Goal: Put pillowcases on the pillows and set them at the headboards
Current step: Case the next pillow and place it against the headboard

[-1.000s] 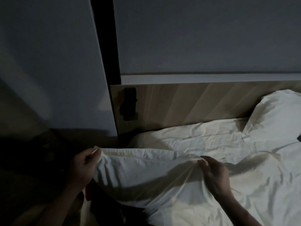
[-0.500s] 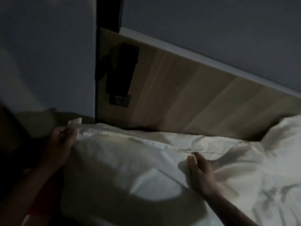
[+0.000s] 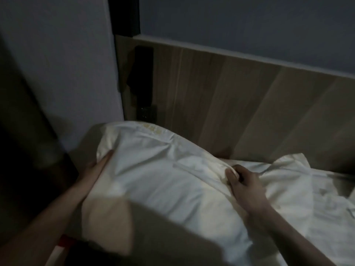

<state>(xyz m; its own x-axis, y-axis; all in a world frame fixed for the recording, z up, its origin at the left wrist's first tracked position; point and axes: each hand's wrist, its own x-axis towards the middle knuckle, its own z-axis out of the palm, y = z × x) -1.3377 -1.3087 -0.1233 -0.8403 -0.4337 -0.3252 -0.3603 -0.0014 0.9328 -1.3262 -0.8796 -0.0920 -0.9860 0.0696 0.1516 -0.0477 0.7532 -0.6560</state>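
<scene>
The plump white cased pillow (image 3: 157, 181) is pinched by the right grip (image 3: 243, 181), braced by the flat left grip (image 3: 96, 167); it should be pushed squarely against the pale wooden headboard (image 3: 240, 104) ahead.

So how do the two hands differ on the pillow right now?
The left hand lies with straight fingers against the pillow's left end, while the right hand has curled fingers pinching a fold of the cloth on top. The left hand sits at the edge near the wall; the right hand sits nearer the pillow's middle, toward the bedding. Both touch the same pillow in front of the headboard.
</scene>
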